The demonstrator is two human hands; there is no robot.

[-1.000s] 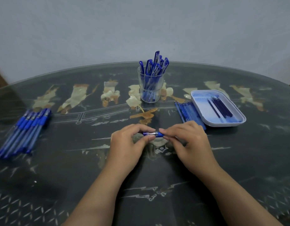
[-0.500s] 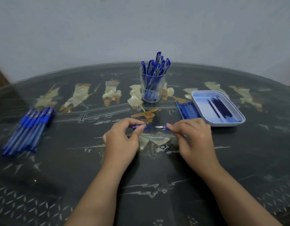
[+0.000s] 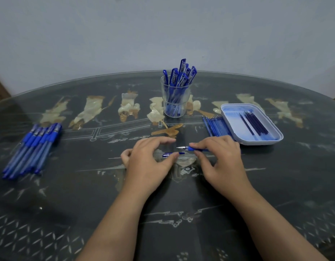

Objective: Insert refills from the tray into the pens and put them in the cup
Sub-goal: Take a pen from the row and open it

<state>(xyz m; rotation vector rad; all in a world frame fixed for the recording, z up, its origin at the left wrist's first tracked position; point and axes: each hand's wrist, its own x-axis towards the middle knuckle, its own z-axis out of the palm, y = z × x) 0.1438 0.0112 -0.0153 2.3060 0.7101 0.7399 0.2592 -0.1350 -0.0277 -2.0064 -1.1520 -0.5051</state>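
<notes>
Pen (image 3: 191, 148) in right hand (image 3: 221, 159), cap (image 3: 170, 154) in left hand (image 3: 149, 159), tray (image 3: 261, 143) just beside.

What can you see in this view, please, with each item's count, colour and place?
table: one, dark, patterned, under everything
cup: one, clear, centre back
pens in cup: several, blue, standing
tray: one, pale blue-white, right
refills: about six, dark blue, in tray
blue sticks: a row, blue, on table left of tray
loose pens: a pile, blue, far left
pen: one, blue, silver tip, in right hand
pen piece: one, blue, short, at left thumb
left hand: centre, holds pen piece
right hand: centre, pinches pen
</notes>
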